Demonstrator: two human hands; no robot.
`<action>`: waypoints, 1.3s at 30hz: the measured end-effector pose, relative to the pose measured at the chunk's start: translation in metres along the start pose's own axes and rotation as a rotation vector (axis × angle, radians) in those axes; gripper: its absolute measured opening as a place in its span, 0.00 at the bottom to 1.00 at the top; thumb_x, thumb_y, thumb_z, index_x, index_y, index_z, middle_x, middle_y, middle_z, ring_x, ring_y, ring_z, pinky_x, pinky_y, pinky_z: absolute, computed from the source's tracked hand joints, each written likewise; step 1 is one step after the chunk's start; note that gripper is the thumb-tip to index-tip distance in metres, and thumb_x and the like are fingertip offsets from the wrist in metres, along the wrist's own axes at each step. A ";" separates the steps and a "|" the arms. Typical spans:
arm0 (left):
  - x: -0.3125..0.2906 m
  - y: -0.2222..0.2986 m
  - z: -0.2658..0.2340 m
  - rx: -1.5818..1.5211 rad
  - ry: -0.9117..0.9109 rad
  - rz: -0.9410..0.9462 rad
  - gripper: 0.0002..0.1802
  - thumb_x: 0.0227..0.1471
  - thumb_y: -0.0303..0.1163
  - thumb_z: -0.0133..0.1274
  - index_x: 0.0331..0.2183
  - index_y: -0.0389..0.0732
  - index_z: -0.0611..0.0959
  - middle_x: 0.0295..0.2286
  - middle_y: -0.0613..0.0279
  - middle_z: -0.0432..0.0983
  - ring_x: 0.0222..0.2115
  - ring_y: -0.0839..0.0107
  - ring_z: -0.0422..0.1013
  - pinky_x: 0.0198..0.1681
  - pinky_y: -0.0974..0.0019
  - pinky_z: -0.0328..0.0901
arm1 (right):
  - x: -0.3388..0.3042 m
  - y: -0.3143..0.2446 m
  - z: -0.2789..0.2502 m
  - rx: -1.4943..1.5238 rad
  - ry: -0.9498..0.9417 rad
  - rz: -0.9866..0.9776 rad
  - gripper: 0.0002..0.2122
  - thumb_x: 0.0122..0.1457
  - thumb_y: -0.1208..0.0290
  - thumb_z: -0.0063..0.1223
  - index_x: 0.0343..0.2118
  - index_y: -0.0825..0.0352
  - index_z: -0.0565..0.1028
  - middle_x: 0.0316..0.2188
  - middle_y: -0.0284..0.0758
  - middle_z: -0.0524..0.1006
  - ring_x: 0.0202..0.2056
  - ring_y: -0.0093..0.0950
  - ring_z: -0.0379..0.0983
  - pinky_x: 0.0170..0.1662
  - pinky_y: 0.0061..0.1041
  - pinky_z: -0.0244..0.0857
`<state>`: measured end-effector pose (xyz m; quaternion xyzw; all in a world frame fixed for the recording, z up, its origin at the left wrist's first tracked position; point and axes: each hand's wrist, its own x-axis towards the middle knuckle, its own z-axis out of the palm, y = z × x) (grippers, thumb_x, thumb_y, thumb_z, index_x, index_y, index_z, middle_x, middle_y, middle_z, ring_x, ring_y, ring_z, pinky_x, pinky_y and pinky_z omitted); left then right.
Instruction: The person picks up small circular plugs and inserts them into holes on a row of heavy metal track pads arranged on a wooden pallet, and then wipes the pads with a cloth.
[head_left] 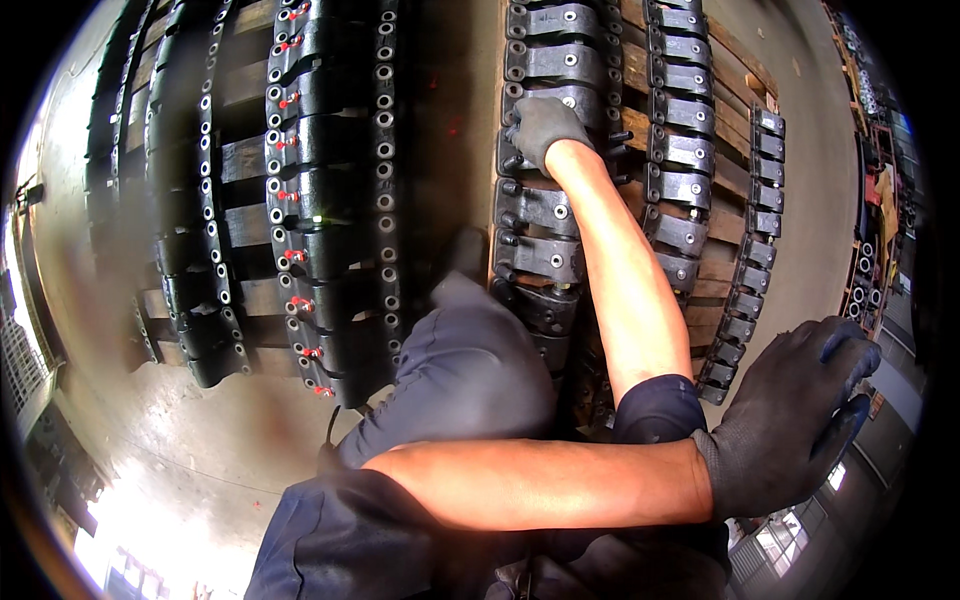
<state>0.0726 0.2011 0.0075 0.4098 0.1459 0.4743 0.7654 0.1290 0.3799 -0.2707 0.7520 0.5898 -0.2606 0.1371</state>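
My right hand [550, 130], in a dark grey work glove, is curled at the left edge of a chain of black metal links [555, 65]. Its fingers are closed and mostly hidden, so what they grip there does not show. Short dark pins [509, 220] stick out from the link edges just below that hand. Across my body, my left forearm reaches to the right. At its end my left hand [785, 425], gloved the same way, hangs in the air close to the camera with fingers apart and nothing visible in them.
More link chains [683, 150] lie on wooden pallets [742, 65] to the right. On the left, large black chains [335, 200] carry red marks along their holed edges. My bent leg [470, 370] stands in the gap between the rows. Racks of metal parts [868, 260] line the far right.
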 end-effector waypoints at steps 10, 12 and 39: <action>0.000 -0.002 0.001 -0.007 -0.028 -0.003 0.23 0.52 0.25 0.54 0.51 0.31 0.70 0.48 0.40 0.67 0.46 0.42 0.67 0.49 0.46 0.64 | -0.001 0.002 0.002 -0.017 -0.007 0.005 0.18 0.54 0.62 0.59 0.46 0.65 0.81 0.49 0.48 0.80 0.52 0.45 0.76 0.57 0.42 0.70; -0.001 -0.003 0.001 0.010 -0.022 -0.005 0.24 0.52 0.25 0.54 0.51 0.32 0.71 0.47 0.40 0.67 0.46 0.41 0.67 0.49 0.46 0.64 | -0.005 0.001 -0.004 0.024 -0.002 0.031 0.19 0.54 0.62 0.59 0.47 0.66 0.81 0.48 0.48 0.80 0.52 0.46 0.76 0.57 0.41 0.70; 0.015 -0.026 -0.016 0.115 -0.360 0.013 0.24 0.70 0.38 0.43 0.60 0.36 0.74 0.50 0.50 0.79 0.29 0.79 0.70 0.29 0.79 0.63 | -0.583 0.196 0.121 1.096 1.239 0.701 0.20 0.65 0.76 0.57 0.59 0.67 0.72 0.48 0.38 0.81 0.49 0.28 0.79 0.56 0.26 0.71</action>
